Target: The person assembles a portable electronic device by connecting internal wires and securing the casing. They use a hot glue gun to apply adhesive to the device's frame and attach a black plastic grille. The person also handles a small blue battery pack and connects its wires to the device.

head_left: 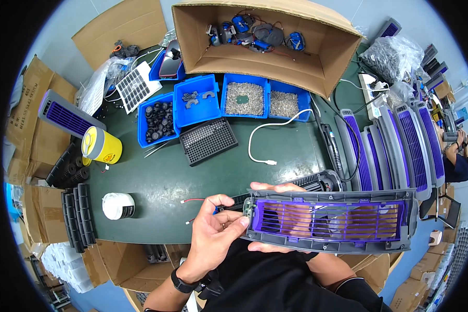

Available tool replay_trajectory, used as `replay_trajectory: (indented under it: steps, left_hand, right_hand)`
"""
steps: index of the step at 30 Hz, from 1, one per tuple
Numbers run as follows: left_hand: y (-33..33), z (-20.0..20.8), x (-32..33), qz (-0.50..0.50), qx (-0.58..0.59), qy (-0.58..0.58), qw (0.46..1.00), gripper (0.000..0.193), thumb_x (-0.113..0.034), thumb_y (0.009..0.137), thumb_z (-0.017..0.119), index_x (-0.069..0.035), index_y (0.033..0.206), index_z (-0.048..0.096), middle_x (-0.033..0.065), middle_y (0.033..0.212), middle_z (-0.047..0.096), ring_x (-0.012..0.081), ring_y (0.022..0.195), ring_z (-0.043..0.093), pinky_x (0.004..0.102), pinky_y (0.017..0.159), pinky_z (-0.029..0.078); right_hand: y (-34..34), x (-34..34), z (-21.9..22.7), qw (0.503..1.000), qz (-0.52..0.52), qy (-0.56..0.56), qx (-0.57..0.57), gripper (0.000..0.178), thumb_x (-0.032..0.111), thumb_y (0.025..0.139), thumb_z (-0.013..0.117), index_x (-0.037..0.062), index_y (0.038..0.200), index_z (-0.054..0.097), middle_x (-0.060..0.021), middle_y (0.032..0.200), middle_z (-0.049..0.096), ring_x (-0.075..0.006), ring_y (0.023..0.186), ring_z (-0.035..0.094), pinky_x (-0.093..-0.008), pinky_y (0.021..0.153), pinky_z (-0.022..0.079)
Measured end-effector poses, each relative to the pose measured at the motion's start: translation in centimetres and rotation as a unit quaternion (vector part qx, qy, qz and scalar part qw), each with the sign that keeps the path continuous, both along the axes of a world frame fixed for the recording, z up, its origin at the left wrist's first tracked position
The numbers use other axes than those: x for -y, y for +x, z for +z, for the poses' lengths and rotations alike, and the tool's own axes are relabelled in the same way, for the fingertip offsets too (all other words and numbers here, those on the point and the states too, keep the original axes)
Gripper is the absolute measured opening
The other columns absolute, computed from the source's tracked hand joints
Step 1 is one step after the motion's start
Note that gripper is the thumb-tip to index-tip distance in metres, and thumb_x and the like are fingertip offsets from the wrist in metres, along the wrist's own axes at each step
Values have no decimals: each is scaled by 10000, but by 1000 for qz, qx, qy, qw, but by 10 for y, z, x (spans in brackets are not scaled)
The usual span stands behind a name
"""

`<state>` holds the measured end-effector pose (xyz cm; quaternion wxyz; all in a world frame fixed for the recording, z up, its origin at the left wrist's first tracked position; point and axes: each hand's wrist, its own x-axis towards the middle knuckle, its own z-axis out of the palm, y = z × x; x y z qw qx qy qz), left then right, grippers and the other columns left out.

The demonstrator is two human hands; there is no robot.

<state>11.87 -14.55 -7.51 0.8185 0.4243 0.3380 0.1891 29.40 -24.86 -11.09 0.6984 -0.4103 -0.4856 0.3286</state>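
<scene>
A long grey plastic housing half with a purple grille (pixel 327 240) is held up over the near side of the table, its inner side towards me. My right hand (pixel 295 217) grips it from behind; the palm shows through the slats and fingers come round both long edges. At its left end sits a small green circuit board (pixel 248 210). My left hand (pixel 213 234) has its thumb on that board, with the fingers curled closed beside it. Behind the housing lies another dark fan part (pixel 325 181), partly covered. Thin wires with white plugs (pixel 192 200) stick out on the table near my left fingers.
Blue bins with small screws (pixel 244 99) and black round parts (pixel 158 122) stand at the back, below a cardboard box (pixel 265 60) of motors. A black perforated tray (pixel 209 141), white cable (pixel 250 140), screwdriver (pixel 330 145), yellow tub (pixel 103 145) and white-topped container (pixel 117 206) surround the workspace. Purple-grey housings (pixel 413 148) line the right.
</scene>
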Motion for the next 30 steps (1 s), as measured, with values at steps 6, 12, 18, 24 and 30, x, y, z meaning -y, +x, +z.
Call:
replay_trajectory:
  steps: [6,12,18,24,30]
  left_hand:
    - [-27,30,9,54,-117,292,948,445,31,964,723,34,1374,551,213,1284,659,249,1052,741,306,731,666]
    - [-72,20,-10,137,-216,376,890,546,55,860,831,28,1347,585,97,1062,672,123,861,679,256,761,575]
    - [-57,-12,-21,101,-105,384,912,217,45,917,773,18,1130,747,98,1045,739,140,916,688,271,852,559]
    - [-24,-10,-28,51,-22,291,955,113,-10,963,764,-10,1076,768,108,1090,767,127,955,717,261,718,582]
    - [-19,-11,-35,9,-9,173,985,87,-16,976,761,-4,1062,762,75,1025,767,83,871,695,223,661,553]
  right_hand:
    - [0,-5,-2,1000,0,2,11,1064,139,680,1020,82,1512,360,-223,1505,536,-251,1313,590,-398,1030,541]
    - [-1,-6,-4,999,3,-5,33,1069,158,675,1023,78,1510,361,-206,1495,551,-245,1271,607,-405,1016,546]
    - [-11,-14,7,999,44,-13,19,1065,125,686,1015,76,1527,363,-212,1485,548,-271,1365,571,-421,1079,535]
    - [-18,-14,3,998,51,-29,-12,1047,147,699,1010,93,1515,357,-212,1494,535,-290,1415,535,-460,1125,510]
    - [-14,-10,-2,999,34,-42,4,1061,181,707,1008,78,1515,328,-214,1498,532,-287,1409,535,-448,1117,505]
